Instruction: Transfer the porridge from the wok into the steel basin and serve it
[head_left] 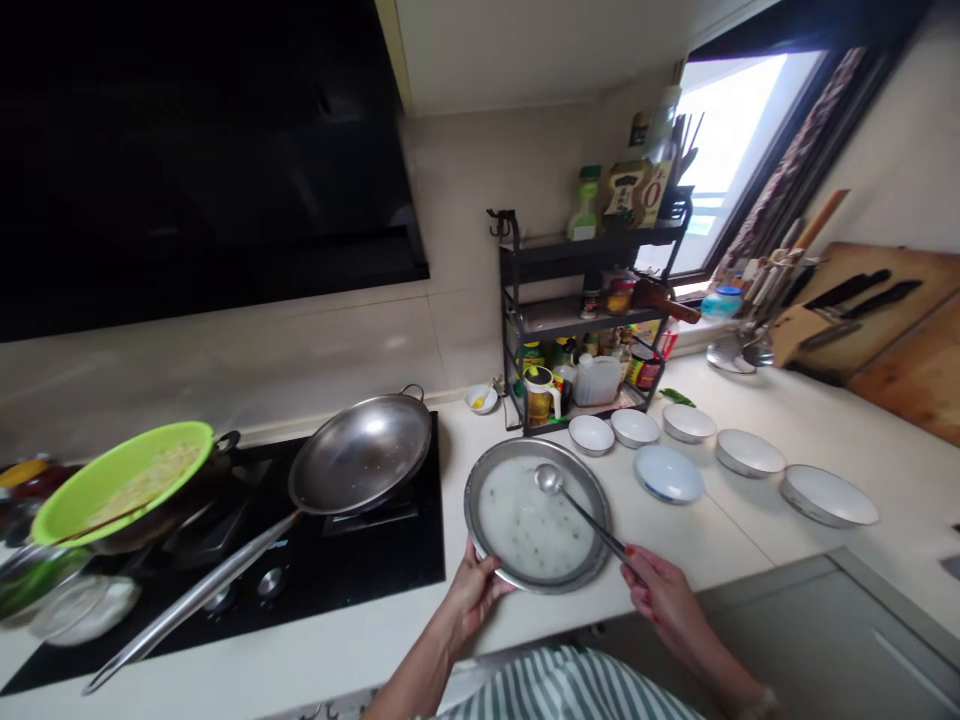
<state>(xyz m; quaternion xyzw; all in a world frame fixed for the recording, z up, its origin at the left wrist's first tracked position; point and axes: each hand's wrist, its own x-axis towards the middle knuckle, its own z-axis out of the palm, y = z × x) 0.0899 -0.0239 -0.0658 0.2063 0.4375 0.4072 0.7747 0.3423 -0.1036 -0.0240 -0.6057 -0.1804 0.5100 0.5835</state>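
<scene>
A round metal basin (pixel 474 500) stands on the white counter just right of the stove. Cloudy white liquid (pixel 517 520) with small dark bits fills much of it. My left hand (pixel 475 592) grips the basin's near left rim, thumb over the edge and fingers underneath. In my right hand (pixel 664 598) is the dark handle of a metal ladle (pixel 550 479), fingers wrapped round it. The ladle's small round bowl is over the liquid near the far side of the basin; whether it touches the surface I cannot tell.
A wok (pixel 367 455) sits on the black stove (pixel 337 570), its long handle reaching toward me. Farther left is a green colander (pixel 120 470) holding pale food. Several white bowls (pixel 750 453) and a spice rack (pixel 592 325) stand right and behind. Knives (pixel 862 293) lean by cutting boards.
</scene>
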